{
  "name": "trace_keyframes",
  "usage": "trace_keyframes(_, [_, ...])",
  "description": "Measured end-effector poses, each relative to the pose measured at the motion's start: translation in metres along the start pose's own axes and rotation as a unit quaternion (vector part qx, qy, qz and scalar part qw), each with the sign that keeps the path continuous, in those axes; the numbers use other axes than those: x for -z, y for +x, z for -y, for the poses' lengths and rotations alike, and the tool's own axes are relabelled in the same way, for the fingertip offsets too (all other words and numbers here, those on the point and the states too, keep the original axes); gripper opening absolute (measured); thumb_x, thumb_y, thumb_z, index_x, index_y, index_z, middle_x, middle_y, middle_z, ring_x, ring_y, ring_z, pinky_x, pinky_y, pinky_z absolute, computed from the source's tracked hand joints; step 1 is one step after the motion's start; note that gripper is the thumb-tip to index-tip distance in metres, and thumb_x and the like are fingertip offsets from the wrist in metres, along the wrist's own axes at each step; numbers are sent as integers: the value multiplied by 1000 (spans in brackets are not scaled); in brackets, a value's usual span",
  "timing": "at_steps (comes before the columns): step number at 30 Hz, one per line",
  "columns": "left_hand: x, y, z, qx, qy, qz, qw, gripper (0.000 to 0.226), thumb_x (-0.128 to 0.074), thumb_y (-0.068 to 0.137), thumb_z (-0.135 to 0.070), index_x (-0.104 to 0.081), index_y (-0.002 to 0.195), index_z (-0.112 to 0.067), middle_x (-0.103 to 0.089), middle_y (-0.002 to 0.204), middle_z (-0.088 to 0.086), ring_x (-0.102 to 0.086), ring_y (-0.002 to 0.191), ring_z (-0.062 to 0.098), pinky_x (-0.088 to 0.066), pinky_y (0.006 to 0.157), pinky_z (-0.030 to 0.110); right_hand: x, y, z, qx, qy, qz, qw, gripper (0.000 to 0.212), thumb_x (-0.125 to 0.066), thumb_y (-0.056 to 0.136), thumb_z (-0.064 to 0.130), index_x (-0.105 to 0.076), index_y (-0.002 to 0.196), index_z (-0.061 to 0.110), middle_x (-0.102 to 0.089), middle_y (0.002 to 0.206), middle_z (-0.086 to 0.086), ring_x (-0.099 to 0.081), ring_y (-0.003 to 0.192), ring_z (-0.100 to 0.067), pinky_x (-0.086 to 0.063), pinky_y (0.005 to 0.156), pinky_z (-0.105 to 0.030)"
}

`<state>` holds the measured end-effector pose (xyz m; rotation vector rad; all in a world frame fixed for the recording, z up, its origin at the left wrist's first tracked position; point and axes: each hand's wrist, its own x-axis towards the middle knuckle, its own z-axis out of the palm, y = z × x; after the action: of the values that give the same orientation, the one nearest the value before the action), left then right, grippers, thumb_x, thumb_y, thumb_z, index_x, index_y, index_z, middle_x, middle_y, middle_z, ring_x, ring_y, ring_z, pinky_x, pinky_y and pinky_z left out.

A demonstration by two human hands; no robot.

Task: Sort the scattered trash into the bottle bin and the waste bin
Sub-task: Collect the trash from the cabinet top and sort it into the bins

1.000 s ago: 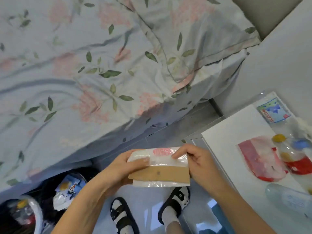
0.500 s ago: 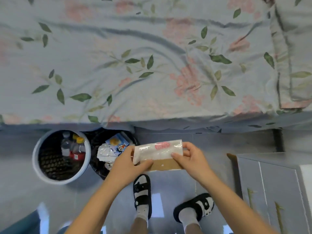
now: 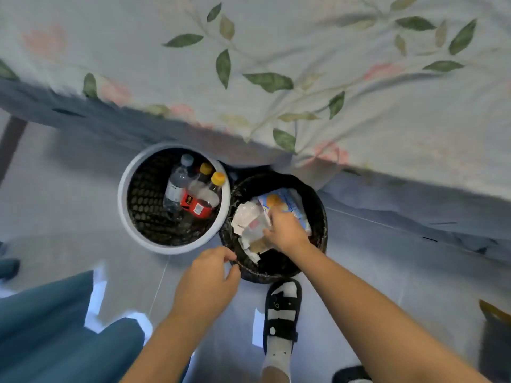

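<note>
Head view: three bottles (image 3: 190, 193) in one white bin (image 3: 123, 201).

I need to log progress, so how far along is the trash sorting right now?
Done: three bottles lie in the white bin, and wrappers sit in the black bin. In hand: the right hand is pushing a clear packet into the black bin; the left hand holds nothing. What remains elsewhere isn't in view.
</note>
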<state>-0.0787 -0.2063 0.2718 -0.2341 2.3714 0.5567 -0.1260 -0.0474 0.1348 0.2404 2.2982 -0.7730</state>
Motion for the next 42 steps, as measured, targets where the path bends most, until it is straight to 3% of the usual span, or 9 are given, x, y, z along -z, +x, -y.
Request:
trace_keyframes(4, [-21,-4,22,5,-10,23,1000,20,-53,92,-30,-58,111,-29,-57,110,-10,-57,97,11,-45,84,26,-31,16,-9,-74,-134,39,987,28,-49,87,9,-58,114,6,-62,115,-13,-59,108,-31,-47,83,-36])
trace_keyframes(10, [-34,-12,30,4,-20,38,999,19,-52,93,-31,-58,112,-30,-57,111,-11,-55,98,9,-46,86,25,-32,8,-43,-98,-303,69,945,32,-43,93,9,-59,120,14,-61,122,-4,-59,112,-23,-45,84,-30])
trace_keyframes(17, [-30,-13,-11,-21,56,59,996,22,-51,92,-28,-60,112,-27,-61,110,-8,-59,97,13,-48,82,28,2,-25,-37,-10,-214,85,973,25,-48,88,14,-62,108,10,-64,113,-12,-62,100,-31,-50,79,-36])
trace_keyframes(21, [-29,-18,-66,-54,116,88,988,18,-52,90,-29,-59,106,-27,-63,104,-3,-61,93,18,-52,82,36,45,-70,-47,21,-114,86,990,39,-66,81,37,-59,109,11,-63,110,-11,-62,100,-32,-49,78,-34])
trace_keyframes(25, [-42,-33,-143,-122,176,107,971,18,-51,91,-28,-60,106,-25,-66,102,-4,-63,89,16,-52,79,35,95,-129,-95,-18,14,74,997,47,-73,75,45,-59,109,14,-64,109,-12,-60,103,-31,-50,82,-36])
trace_keyframes(30, [-88,-62,-254,-221,251,129,934,25,-51,92,-29,-60,114,-23,-66,112,-3,-61,101,16,-49,87,33,148,-222,-213,-135,169,-23,976,45,-68,81,42,-58,117,17,-66,110,-7,-59,106,-24,-47,81,-30])
trace_keyframes(34, [-148,-109,-343,-310,304,158,887,26,-50,92,-32,-59,115,-24,-63,115,-4,-60,105,18,-48,87,33,180,-327,-312,-207,257,-245,912,29,-64,84,35,-60,110,21,-64,94,4,-60,89,-16,-50,77,-32])
trace_keyframes(38, [-219,-174,-408,-389,332,187,839,26,-47,94,-35,-57,116,-26,-62,116,-8,-60,101,13,-47,83,30,186,-433,-396,-296,267,-499,769,17,-63,84,18,-62,101,21,-59,90,11,-52,87,-14,-46,74,-30])
trace_keyframes(42, [-282,-239,-450,-449,349,220,793,29,-44,96,-35,-55,122,-27,-60,122,-9,-58,108,12,-49,88,31,176,-506,-477,-419,218,-601,645,23,-65,83,11,-63,106,12,-65,104,-3,-51,99,-23,-37,88,-30])
